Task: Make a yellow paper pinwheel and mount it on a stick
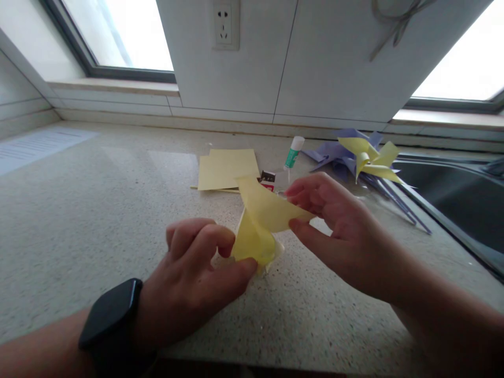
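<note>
Around the paper (268,207), the left hand (195,270) pinches at seven o'clock, right hand (342,226) at three, likely keeping its curl.

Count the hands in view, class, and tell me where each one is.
2. The left hand is at the lower left of the folded yellow paper; the right hand is at its right-hand tip. No other hand shows.
</note>
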`<state>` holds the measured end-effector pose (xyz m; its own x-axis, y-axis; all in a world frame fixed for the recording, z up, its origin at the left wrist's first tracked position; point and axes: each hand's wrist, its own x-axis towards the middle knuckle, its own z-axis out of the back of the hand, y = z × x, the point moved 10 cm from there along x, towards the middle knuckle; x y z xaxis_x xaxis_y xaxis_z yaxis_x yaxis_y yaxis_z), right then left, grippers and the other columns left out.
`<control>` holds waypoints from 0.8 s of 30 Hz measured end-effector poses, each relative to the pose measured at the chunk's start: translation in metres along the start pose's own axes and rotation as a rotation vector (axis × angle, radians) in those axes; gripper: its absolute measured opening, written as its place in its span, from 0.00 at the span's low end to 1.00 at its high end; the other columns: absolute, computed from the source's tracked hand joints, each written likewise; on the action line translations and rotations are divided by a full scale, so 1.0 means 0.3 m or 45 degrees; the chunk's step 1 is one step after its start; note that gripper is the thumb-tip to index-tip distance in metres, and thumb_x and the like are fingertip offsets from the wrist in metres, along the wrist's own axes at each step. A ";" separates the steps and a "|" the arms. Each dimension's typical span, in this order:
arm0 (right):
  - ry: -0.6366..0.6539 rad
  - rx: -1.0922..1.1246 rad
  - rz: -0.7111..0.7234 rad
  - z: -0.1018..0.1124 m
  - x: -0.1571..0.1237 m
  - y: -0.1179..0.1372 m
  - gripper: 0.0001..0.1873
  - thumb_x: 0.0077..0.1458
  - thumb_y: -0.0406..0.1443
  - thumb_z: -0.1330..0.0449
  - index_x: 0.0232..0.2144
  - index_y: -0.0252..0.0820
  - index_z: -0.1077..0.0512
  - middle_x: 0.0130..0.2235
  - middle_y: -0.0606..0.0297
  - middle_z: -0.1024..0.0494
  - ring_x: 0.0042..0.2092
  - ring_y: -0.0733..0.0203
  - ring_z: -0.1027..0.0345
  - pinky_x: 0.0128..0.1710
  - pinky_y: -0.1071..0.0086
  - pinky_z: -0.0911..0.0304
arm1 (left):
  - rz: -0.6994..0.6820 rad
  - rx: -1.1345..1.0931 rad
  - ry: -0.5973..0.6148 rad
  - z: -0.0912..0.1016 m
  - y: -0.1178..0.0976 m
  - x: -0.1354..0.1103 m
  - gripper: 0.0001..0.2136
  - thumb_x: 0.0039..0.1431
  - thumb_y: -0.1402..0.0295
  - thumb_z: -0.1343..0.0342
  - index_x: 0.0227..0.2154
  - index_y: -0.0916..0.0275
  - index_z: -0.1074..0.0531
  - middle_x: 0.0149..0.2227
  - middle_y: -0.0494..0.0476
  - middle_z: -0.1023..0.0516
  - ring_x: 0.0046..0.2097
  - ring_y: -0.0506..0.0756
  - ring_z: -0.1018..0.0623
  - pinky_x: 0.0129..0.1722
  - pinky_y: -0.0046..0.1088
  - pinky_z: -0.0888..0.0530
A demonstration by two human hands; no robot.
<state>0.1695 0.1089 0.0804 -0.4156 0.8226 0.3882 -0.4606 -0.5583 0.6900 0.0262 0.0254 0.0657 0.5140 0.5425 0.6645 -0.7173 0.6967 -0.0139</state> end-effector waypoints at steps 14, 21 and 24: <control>-0.126 -0.119 0.142 0.029 0.000 0.108 0.12 0.58 0.31 0.38 0.46 0.45 0.26 0.39 0.67 0.20 0.37 0.62 0.26 0.35 0.67 0.31 | 0.065 -0.244 -0.107 0.013 0.009 0.028 0.10 0.62 0.72 0.39 0.44 0.58 0.33 0.43 0.54 0.22 0.51 0.57 0.23 0.51 0.36 0.28; -0.372 -0.259 0.464 0.081 -0.019 0.174 0.09 0.60 0.27 0.40 0.39 0.44 0.24 0.38 0.64 0.22 0.38 0.63 0.27 0.36 0.68 0.30 | 0.306 -0.534 -0.110 -0.030 0.082 -0.019 0.14 0.59 0.72 0.37 0.44 0.59 0.34 0.51 0.59 0.29 0.53 0.58 0.26 0.50 0.40 0.24; -0.415 -0.431 0.649 0.075 -0.043 0.212 0.09 0.59 0.26 0.38 0.39 0.44 0.23 0.39 0.62 0.23 0.39 0.63 0.27 0.39 0.67 0.31 | 0.140 -0.453 -0.102 -0.017 0.040 -0.016 0.12 0.56 0.80 0.39 0.41 0.59 0.29 0.47 0.57 0.35 0.55 0.59 0.29 0.50 0.39 0.25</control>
<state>0.1631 0.0653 0.1332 -0.4131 0.4092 0.8135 -0.5116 -0.8433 0.1644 0.0176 0.0335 0.0588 0.3949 0.5944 0.7006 -0.5504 0.7636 -0.3376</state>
